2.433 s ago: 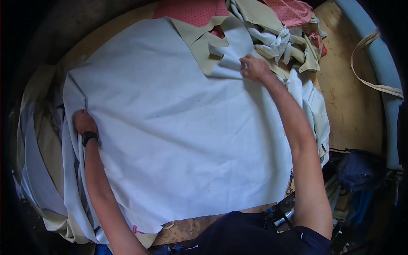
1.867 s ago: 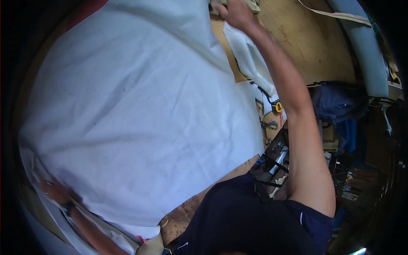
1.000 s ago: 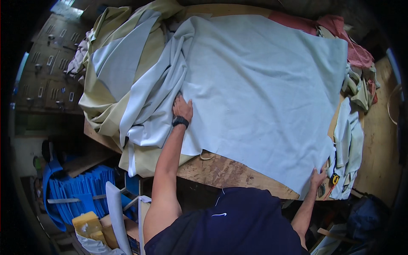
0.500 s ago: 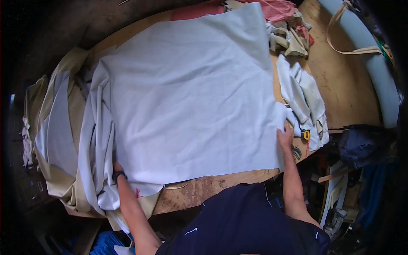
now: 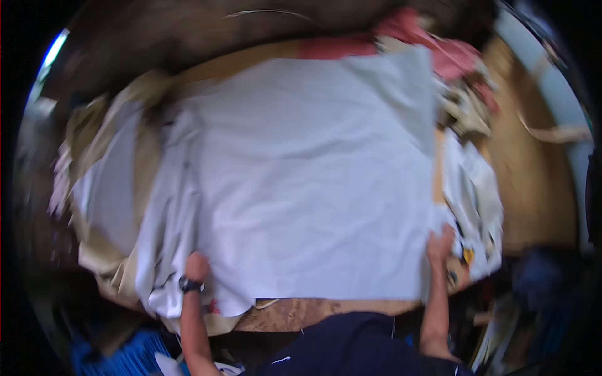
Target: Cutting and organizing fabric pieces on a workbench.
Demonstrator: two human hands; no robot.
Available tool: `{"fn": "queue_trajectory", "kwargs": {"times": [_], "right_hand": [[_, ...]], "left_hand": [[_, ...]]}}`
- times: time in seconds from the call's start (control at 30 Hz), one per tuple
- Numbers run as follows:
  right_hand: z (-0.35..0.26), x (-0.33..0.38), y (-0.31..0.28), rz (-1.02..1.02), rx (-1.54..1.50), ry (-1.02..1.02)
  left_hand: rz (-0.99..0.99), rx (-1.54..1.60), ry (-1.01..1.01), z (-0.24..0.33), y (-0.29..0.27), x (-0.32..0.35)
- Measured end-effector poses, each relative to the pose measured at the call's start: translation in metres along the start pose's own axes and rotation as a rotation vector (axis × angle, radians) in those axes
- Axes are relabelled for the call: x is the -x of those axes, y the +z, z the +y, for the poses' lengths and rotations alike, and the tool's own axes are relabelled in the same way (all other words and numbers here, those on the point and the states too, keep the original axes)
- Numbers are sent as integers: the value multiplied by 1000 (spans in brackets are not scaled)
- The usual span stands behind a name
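Observation:
A wide, pale white sheet of cloth or leather-like material lies spread over the wooden table, slightly wrinkled, its left side bunched into loose folds. My left hand, with a dark watch on the wrist, is closed at those folds near the sheet's lower left; motion blur softens its fingers. At the lower right edge of the sheet, my right hand is closed on the material, with the fingertips partly hidden. Beside it lie a blurred yellow-and-black tape measure and crumpled white pieces.
Beige and white material is heaped at the table's left end. Red cloth and beige scraps sit at the far right. A pale roll lies along the right side. The wooden table's front edge runs before my body.
The whole view has shifted, so the table sits lower and further right in it, and the picture is blurred. Both hands stay at the sheet's lower left and right sides.

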State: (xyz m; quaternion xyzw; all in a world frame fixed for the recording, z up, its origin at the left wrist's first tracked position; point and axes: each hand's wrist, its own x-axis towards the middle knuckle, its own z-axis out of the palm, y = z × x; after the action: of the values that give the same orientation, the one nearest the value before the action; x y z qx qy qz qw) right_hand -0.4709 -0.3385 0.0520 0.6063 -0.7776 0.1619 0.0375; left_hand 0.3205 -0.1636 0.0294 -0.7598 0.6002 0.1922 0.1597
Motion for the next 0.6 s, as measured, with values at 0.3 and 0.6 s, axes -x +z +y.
{"fn": "queue_trajectory", "kwargs": {"times": [0.3, 0.6], "right_hand": [[1, -134, 94, 23, -279, 160], [-77, -222, 118, -266, -400, 343]], "left_hand": [[780, 88, -384, 59, -226, -208], [666, 202, -571, -69, -182, -281]]}}
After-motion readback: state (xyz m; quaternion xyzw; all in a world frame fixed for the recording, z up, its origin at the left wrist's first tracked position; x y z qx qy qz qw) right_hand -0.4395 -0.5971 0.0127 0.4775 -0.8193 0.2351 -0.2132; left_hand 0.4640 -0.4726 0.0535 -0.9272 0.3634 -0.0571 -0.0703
